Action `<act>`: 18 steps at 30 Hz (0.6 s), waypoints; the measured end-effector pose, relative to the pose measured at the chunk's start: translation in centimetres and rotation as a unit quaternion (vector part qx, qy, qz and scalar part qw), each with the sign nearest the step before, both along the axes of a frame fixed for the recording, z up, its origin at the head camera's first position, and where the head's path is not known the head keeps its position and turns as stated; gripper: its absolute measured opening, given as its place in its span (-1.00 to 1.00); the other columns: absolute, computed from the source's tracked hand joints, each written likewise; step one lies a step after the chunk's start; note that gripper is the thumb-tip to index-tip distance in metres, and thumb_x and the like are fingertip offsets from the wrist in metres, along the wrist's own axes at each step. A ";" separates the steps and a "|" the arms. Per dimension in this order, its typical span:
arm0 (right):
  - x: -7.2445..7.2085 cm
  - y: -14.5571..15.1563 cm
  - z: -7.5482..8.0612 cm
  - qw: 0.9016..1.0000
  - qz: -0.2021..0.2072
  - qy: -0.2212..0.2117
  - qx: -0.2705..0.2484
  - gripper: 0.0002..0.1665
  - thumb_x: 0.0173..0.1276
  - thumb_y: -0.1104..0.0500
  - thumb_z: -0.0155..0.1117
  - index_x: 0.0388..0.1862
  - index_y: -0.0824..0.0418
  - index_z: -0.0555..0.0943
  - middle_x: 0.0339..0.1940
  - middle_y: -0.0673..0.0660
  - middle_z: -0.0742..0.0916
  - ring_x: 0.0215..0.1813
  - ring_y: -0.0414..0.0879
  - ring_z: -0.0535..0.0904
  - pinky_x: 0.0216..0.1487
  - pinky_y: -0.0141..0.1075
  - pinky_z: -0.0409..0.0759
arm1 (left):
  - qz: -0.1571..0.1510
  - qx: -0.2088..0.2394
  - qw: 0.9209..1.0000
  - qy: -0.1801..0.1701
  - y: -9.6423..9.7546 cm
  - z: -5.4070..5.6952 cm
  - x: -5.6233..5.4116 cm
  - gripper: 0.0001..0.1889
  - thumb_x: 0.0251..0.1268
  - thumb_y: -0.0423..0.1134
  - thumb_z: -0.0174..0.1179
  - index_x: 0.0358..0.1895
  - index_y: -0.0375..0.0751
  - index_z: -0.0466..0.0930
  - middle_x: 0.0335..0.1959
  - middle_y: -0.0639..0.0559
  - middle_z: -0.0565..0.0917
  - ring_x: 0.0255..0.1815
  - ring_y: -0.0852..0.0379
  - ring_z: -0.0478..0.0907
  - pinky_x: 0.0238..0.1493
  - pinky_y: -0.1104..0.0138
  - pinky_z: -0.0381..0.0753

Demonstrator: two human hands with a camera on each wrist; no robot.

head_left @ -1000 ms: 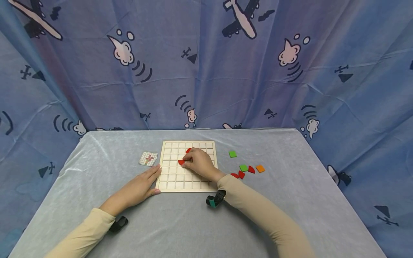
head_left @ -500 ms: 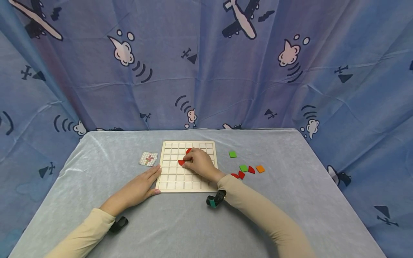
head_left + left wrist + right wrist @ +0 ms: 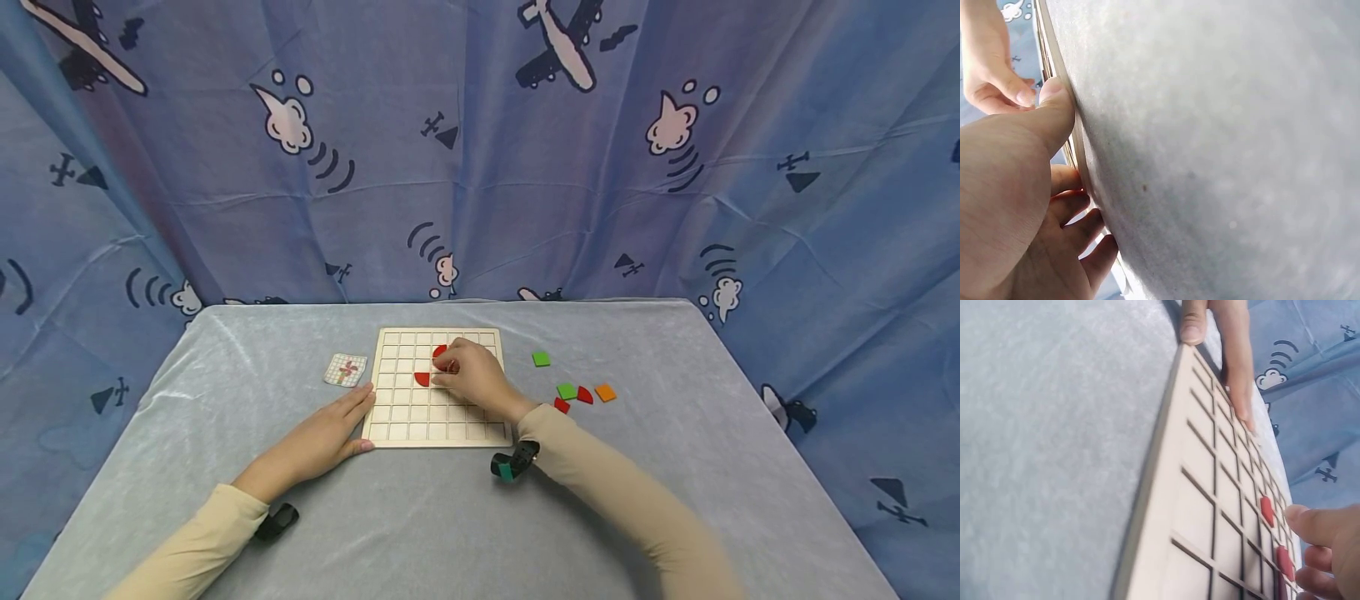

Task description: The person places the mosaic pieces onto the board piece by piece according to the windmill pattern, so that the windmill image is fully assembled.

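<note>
A pale wooden grid board [image 3: 397, 412] lies on the table. A red quarter-circle tile [image 3: 422, 379] sits in one of its cells, and more red tiles [image 3: 439, 352] lie farther back, partly covered by the right hand. Just right of the single tile, my right hand [image 3: 476, 377] hovers low over the board with loosely bent fingers. In the right wrist view, a red tile [image 3: 1267, 511] lies flat in the grid near the thumb, and nothing shows between thumb and fingers. My left hand [image 3: 322, 433] rests at the board's near-left corner, fingers along the left edge and thumb at the front.
A small patterned card [image 3: 346, 370] lies left of the board. To the right are green tiles [image 3: 541, 359], an orange tile [image 3: 605, 392] and loose red tiles [image 3: 585, 395]. A blue curtain [image 3: 480, 167] hangs behind the grey-covered table [image 3: 420, 533].
My right hand has let go of the red quarter-circle tile and drawn slightly right, uncovering more of the red tiles behind. The left hand stays in place.
</note>
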State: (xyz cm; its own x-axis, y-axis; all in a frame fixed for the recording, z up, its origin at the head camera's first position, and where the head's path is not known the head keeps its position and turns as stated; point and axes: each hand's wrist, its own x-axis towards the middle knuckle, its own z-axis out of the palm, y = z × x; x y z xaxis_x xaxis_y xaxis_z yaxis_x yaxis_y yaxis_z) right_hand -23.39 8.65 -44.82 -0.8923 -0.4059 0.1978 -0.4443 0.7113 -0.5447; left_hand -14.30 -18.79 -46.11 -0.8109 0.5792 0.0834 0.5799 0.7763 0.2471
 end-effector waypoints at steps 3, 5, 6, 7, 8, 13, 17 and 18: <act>0.0 0.8 0.5 1.000 0.002 0.002 -0.012 -0.70 0.15 0.11 0.55 -0.13 0.17 0.80 -0.23 0.06 0.72 -0.30 -0.17 0.55 -0.25 -0.33 0.51 | 0.001 0.001 1.000 -0.004 0.0 0.0 0.0 -0.23 0.35 -0.03 0.24 0.46 -0.46 0.22 0.52 -0.34 0.26 0.50 -0.28 0.28 0.43 -0.08 0.38; 0.0 1.5 0.8 1.000 0.001 0.006 -0.013 -0.70 0.15 0.11 0.55 -0.13 0.17 0.80 -0.23 0.09 0.72 -0.30 -0.14 0.55 -0.26 -0.34 0.48 | 0.002 0.000 1.000 -0.006 0.0 0.0 0.0 -0.23 0.35 -0.03 0.24 0.46 -0.46 0.22 0.52 -0.34 0.25 0.51 -0.28 0.27 0.43 -0.08 0.38; 0.1 1.9 1.0 1.000 0.001 0.004 -0.013 -0.70 0.16 0.11 0.54 -0.12 0.17 0.79 -0.22 0.11 0.73 -0.29 -0.11 0.56 -0.26 -0.34 0.48 | 0.002 0.001 1.000 -0.007 0.0 0.0 0.0 -0.23 0.35 -0.03 0.23 0.46 -0.46 0.21 0.52 -0.34 0.25 0.51 -0.28 0.27 0.43 -0.08 0.38; 0.2 2.3 1.1 1.000 0.000 0.001 -0.014 -0.69 0.17 0.10 0.53 -0.11 0.17 0.79 -0.21 0.12 0.73 -0.27 -0.09 0.58 -0.26 -0.33 0.50 | 0.002 0.000 1.000 -0.007 0.0 0.0 0.0 -0.23 0.35 -0.03 0.23 0.46 -0.46 0.21 0.52 -0.34 0.25 0.51 -0.29 0.27 0.43 -0.08 0.38; 0.2 2.8 1.2 1.000 0.000 -0.002 -0.019 -0.69 0.18 0.10 0.52 -0.10 0.17 0.79 -0.19 0.13 0.74 -0.25 -0.06 0.59 -0.25 -0.32 0.50 | 0.002 0.001 1.000 -0.007 0.0 0.0 0.0 -0.23 0.35 -0.04 0.23 0.46 -0.47 0.21 0.52 -0.34 0.25 0.51 -0.29 0.27 0.43 -0.08 0.38; 0.6 5.8 1.7 0.999 -0.001 -0.018 -0.039 -0.68 0.24 0.11 0.48 -0.04 0.18 0.77 -0.14 0.15 0.74 -0.15 -0.03 0.62 -0.19 -0.26 0.59 | 0.000 0.002 1.000 -0.003 0.1 0.2 0.0 -0.23 0.34 -0.05 0.25 0.45 -0.48 0.22 0.51 -0.35 0.26 0.50 -0.30 0.28 0.42 -0.08 0.39; 1.0 8.6 1.7 0.999 -0.005 -0.033 -0.042 -0.67 0.25 0.11 0.47 -0.01 0.17 0.75 -0.09 0.15 0.73 -0.13 -0.03 0.62 -0.12 -0.20 0.64 | 0.001 0.001 1.000 -0.005 0.2 0.4 0.1 -0.23 0.34 -0.06 0.25 0.45 -0.48 0.22 0.51 -0.36 0.26 0.50 -0.30 0.28 0.42 -0.09 0.39; 1.2 9.3 1.6 0.998 -0.006 -0.037 -0.043 -0.66 0.25 0.12 0.47 0.00 0.17 0.75 -0.08 0.15 0.73 -0.11 -0.01 0.62 -0.11 -0.18 0.64 | 0.002 0.001 1.000 -0.006 0.2 0.4 0.2 -0.23 0.34 -0.06 0.25 0.45 -0.48 0.22 0.51 -0.36 0.26 0.50 -0.30 0.28 0.42 -0.09 0.39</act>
